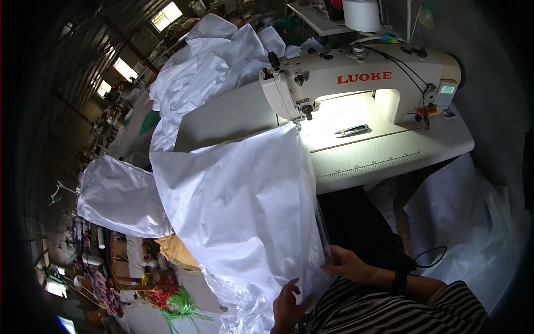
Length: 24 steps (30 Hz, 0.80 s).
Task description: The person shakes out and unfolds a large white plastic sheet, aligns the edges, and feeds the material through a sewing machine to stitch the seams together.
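Observation:
A large white plastic-like sheet (233,195) hangs from the sewing machine table down toward my lap. Its upper corner lies under the presser foot (299,123) of a white sewing machine (317,83). Along the sheet's right edge, my right hand (347,265) pinches the material between thumb and fingers. Lower and to the left, my left hand (289,307) rests against the sheet with its fingers apart and bent. On the lit machine bed lies a pair of thread snips (354,130), away from both hands.
Crumpled white sheets (208,67) pile up behind the table's left end. A white bundle (122,197) sits at left, and more white material (461,222) hangs at right. Green and red strands (181,303) lie at lower left. A black cable (433,257) loops near my right arm.

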{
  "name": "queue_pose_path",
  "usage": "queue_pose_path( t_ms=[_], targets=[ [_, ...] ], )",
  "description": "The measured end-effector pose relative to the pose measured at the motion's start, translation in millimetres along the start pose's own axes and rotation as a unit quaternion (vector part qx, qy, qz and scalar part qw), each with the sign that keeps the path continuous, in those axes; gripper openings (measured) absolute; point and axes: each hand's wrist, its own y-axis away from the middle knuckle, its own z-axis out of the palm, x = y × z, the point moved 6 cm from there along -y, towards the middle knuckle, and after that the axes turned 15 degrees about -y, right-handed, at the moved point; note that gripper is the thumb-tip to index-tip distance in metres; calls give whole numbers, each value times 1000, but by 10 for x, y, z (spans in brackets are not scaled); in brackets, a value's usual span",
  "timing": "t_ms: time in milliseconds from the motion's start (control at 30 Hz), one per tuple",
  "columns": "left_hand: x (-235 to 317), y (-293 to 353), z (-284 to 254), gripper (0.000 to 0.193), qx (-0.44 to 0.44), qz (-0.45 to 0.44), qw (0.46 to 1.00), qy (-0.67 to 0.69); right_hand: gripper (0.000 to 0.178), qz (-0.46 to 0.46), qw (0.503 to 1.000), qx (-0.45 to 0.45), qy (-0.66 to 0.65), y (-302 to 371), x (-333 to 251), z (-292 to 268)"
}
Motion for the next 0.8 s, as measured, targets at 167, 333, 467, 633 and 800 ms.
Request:
queue_pose_path(
  t_ms=[167,333,467,633,800],
  targets=[
    [110,27,-326,12,166,122,978,25,25,-211,881,-2,423,217,-431,42],
    [177,158,-648,11,193,117,972,69,21,-329,830,8,450,501,-804,159],
    [339,184,-717,16,124,104,978,134,20,-195,958,-78,196,497,-651,402],
    [352,157,-548,21,-13,72,960,270,18,-231,914,-224,248,492,-392,747],
    [62,83,-84,21,-126,-56,881,452,15,-269,854,-371,247,613,-317,1092]
  ],
)
